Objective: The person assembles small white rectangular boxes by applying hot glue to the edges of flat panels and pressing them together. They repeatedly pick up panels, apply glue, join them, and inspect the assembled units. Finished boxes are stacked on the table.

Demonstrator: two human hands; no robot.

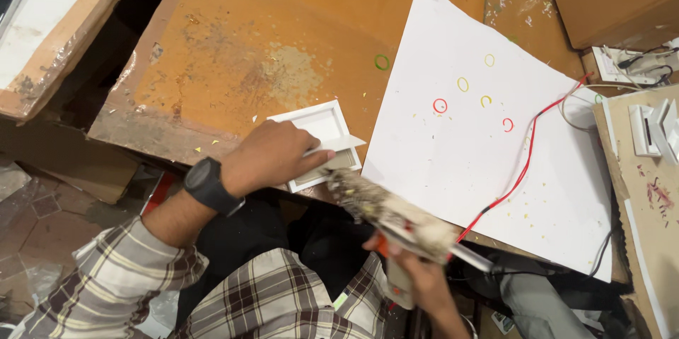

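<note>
Both hands are busy: the left hand (272, 155) pinches a small pale card (338, 144) over a white frame (316, 121) at the orange table's (283, 21) near edge. Right hand (417, 275) is clenched on a glue-crusted hot glue gun (392, 212), nozzle at the frame's corner, beside a large white sheet (460, 169).

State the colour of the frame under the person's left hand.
White frame, left hand resting on it; head view.

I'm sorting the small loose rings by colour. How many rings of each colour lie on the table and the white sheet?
Red rings: 2
Yellow rings: 3
Green rings: 1
Total: 6
All but the green lie on the white sheet.
</note>
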